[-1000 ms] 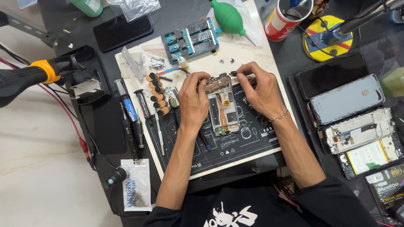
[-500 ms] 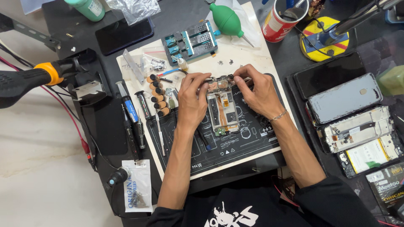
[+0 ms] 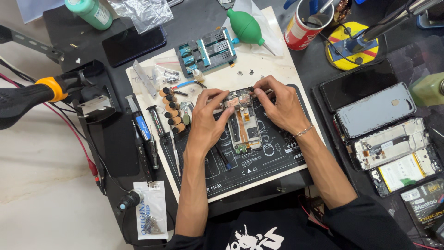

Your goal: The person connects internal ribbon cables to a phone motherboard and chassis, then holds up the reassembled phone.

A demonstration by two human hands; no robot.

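Head view — opened phone (image 3: 243, 124) between both hands' grip.

A clear plastic bag (image 3: 151, 215) with a white, blue-lettered label lies at the lower left. A dark phone screen (image 3: 133, 44) rests upper left. A black printed package (image 3: 428, 208) sits at the lower right corner.

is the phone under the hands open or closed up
Open: the phone lies back cover off, boards and a flex strip bare, both hands' fingers at its top end.
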